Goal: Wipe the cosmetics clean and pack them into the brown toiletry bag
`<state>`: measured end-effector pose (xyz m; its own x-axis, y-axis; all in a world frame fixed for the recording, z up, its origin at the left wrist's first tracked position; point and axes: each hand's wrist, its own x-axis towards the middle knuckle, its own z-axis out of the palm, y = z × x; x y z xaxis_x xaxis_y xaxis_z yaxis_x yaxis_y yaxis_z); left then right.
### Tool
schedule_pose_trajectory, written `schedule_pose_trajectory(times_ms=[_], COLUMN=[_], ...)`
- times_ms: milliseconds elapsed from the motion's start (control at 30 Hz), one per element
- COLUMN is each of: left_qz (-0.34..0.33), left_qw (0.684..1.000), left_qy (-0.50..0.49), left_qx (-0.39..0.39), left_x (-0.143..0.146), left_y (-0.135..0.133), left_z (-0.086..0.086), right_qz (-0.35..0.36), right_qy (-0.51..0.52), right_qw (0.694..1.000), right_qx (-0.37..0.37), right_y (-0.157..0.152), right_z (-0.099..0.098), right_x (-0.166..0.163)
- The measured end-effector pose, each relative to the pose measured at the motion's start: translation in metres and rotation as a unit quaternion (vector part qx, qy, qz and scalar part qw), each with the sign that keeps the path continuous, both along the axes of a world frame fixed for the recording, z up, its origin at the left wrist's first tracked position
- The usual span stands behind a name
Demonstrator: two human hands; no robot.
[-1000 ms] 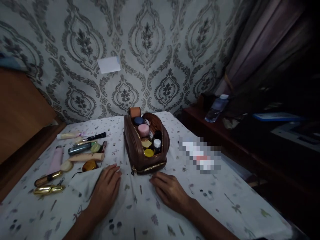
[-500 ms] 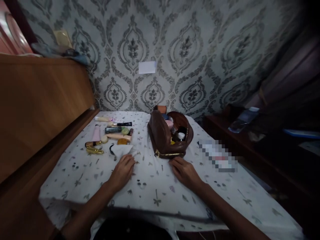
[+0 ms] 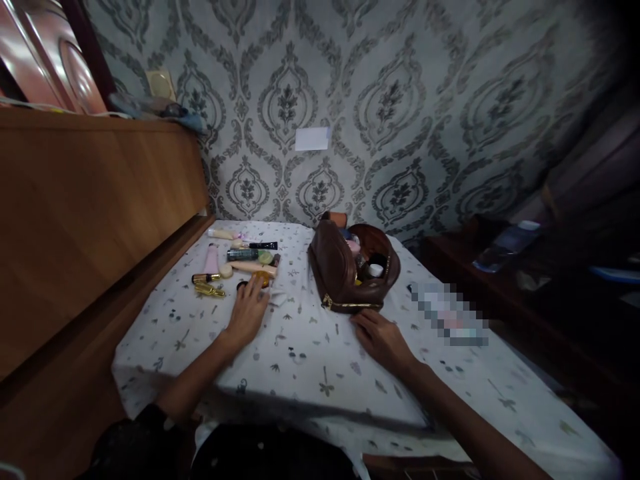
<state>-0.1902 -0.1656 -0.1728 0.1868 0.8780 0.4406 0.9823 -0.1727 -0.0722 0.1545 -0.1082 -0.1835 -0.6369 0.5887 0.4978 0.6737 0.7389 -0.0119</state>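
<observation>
While your left hand (image 3: 249, 313) lies among the cosmetics (image 3: 253, 268) at the left of the table (image 3: 320, 363), its fingers are at the amber round item (image 3: 263, 277); whether they grip it, can't tell. Your right hand (image 3: 382, 339) rests by the near edge of the brown bag (image 3: 331, 260), fingers loosely bent, no held thing visible, contact unclear; perhaps set there to steady it. Bag upright, right of centre, mouth open, probably so the white-topped container (image 3: 375, 270) and others inside are reachable. Gold tube (image 3: 213, 291) and neighbours lie flat, likely so each shows.
</observation>
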Motion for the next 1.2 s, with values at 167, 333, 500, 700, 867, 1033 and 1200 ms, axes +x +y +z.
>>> schedule_pose_trajectory(times_ms=[167, 333, 500, 700, 867, 1033, 1200], left_qz=[-0.04, -0.066, -0.153, -0.182, -0.2, -0.201, -0.196], left_qw=[0.996, 0.991, 0.98, 0.979, 0.977, 0.975, 0.975], left_qy=[-0.006, -0.015, 0.009, -0.021, -0.061, -0.079, -0.078], left_qx=[-0.08, -0.115, -0.125, -0.091, -0.05, -0.049, -0.064], left_x=[-0.01, -0.034, -0.055, -0.055, -0.057, -0.058, -0.054], left_y=[-0.004, -0.006, -0.006, -0.004, -0.003, -0.003, -0.002], left_z=[0.009, 0.013, 0.014, 0.005, 0.001, 0.001, 0.003], right_qz=[-0.003, -0.003, -0.001, 0.073, 0.032, 0.023, 0.034], right_qy=[-0.006, -0.019, 0.001, 0.066, 0.109, 0.166, 0.187], right_qw=[1.0, 1.0, 1.0, 0.991, 0.984, 0.966, 0.955], right_qx=[0.001, 0.02, 0.03, -0.089, -0.137, -0.199, -0.226], right_y=[0.0, 0.001, -0.01, -0.002, 0.048, 0.08, 0.083], right_z=[0.0, 0.001, 0.004, 0.01, 0.0, -0.01, -0.009], right_x=[0.0, -0.003, -0.022, -0.103, -0.184, -0.216, -0.213])
